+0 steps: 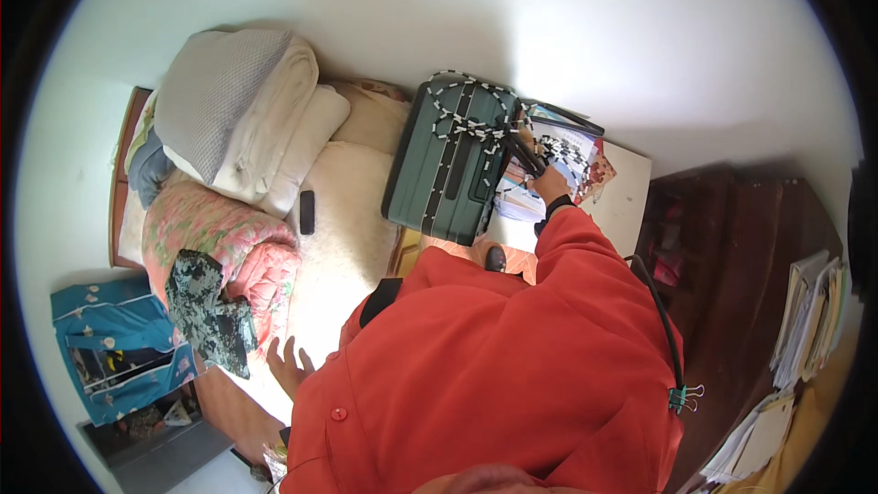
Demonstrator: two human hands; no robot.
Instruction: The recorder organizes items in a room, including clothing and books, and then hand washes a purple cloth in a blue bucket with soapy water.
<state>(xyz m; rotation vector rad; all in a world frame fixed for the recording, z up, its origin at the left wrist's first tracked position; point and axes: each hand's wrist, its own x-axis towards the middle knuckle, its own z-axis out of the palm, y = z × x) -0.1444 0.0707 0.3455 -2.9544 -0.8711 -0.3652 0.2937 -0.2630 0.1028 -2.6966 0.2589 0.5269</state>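
My right hand (pixel 551 186) is closed around the black handle of a beaded jump rope (pixel 476 131). The rope's black and white segments loop over the top of a dark green hard-shell suitcase (pixel 445 165). More of the rope bunches over the papers and books (pixel 521 204) on a white table, just beyond my hand. A second dark, rod-like piece (pixel 569 119) lies along the back of the papers. Low on the left, my left hand (pixel 289 366) hangs by the bed's edge with its fingers spread, holding nothing.
On the bed at left are folded quilts (pixel 274 119), a pink floral quilt (pixel 219 229), a camouflage garment (pixel 210 311) and a small black object (pixel 307 212). The white table (pixel 631 178) meets a dark wooden cabinet (pixel 741 256) at right. A blue fabric organizer (pixel 119 348) stands lower left.
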